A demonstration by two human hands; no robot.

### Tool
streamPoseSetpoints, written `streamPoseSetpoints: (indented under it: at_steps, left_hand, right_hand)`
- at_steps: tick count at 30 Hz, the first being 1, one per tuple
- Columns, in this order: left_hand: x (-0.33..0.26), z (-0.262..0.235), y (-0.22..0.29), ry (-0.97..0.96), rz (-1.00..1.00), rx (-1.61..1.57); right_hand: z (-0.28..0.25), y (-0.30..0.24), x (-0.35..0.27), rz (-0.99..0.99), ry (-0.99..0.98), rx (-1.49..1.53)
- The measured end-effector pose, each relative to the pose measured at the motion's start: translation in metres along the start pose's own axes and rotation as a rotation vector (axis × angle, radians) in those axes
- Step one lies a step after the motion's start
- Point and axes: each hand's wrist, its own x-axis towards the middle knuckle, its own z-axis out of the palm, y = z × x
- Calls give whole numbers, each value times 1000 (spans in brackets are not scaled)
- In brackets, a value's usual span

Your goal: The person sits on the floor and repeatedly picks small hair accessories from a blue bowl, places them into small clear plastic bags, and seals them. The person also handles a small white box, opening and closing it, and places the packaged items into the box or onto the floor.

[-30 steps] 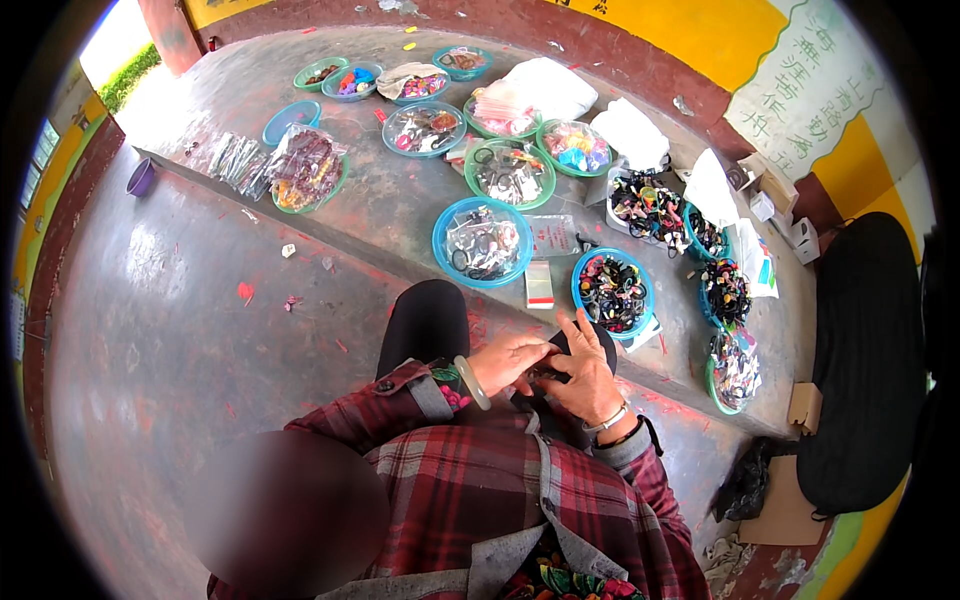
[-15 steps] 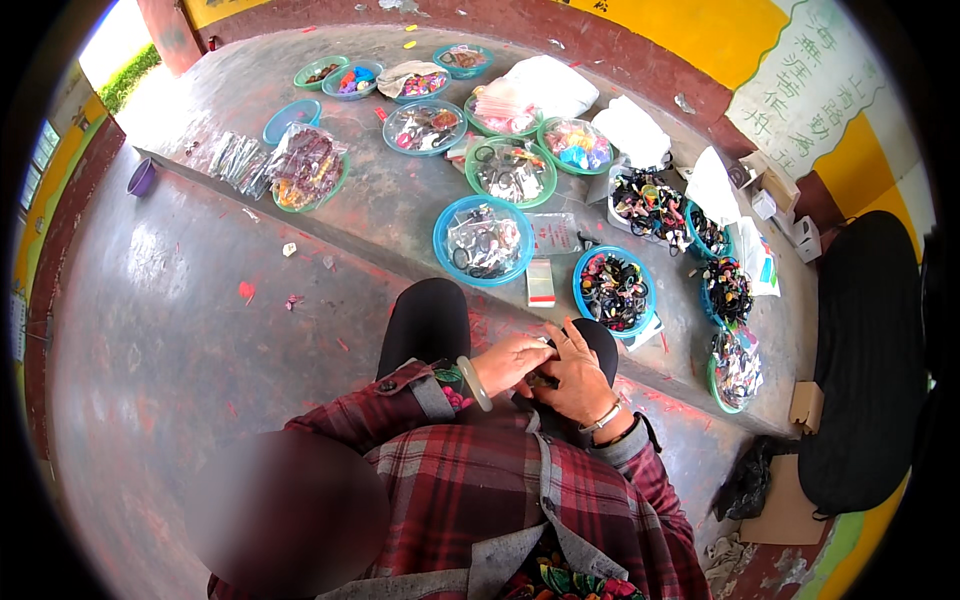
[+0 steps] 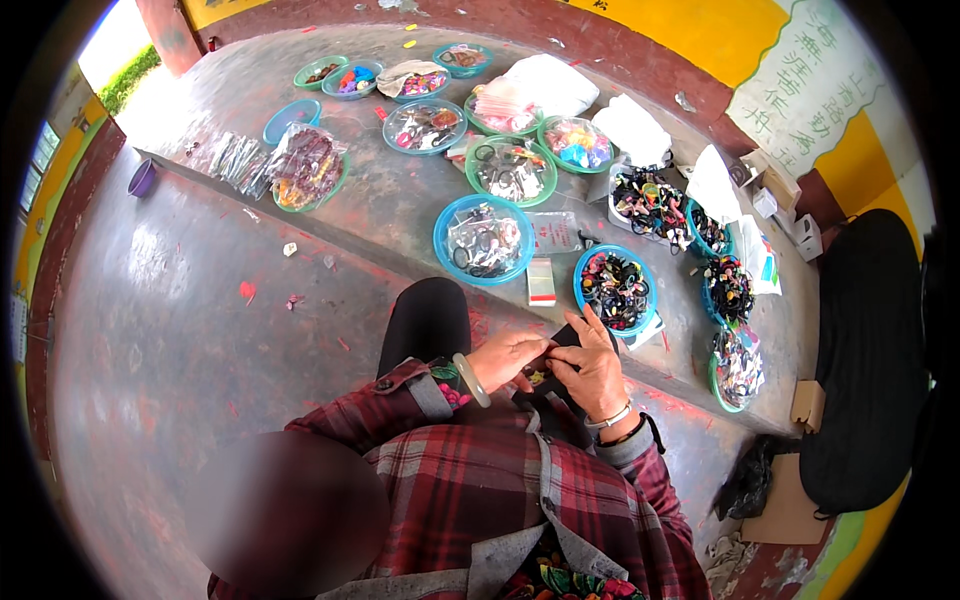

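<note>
yellowish piece (image 3: 538,378) sits between hands (image 3: 503,361) (image 3: 592,378), blue bowl (image 3: 578,287) beyond

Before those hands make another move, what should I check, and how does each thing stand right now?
1. Left hand and right hand close together: ok.
2. Small item between them identifiable: cannot tell, fingers hide most of it.
3. Sleeve cuffs back from the fingers: ok.
4. Blue basin with mostly black bands upright: ok.
5. Floor free of scraps: not ok, red scraps lie there.
</note>
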Motion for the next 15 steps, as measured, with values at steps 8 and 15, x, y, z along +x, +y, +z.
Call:
streamPoseSetpoints:
  at_steps: [8,15]
  left_hand:
    - [1,4,-2,23,9,91]
    - [-1,2,-2,19,24,98]
  right_hand:
    - [9,3,2,-164,-45,-206]
    - [15,8,2,-172,-135,-151]
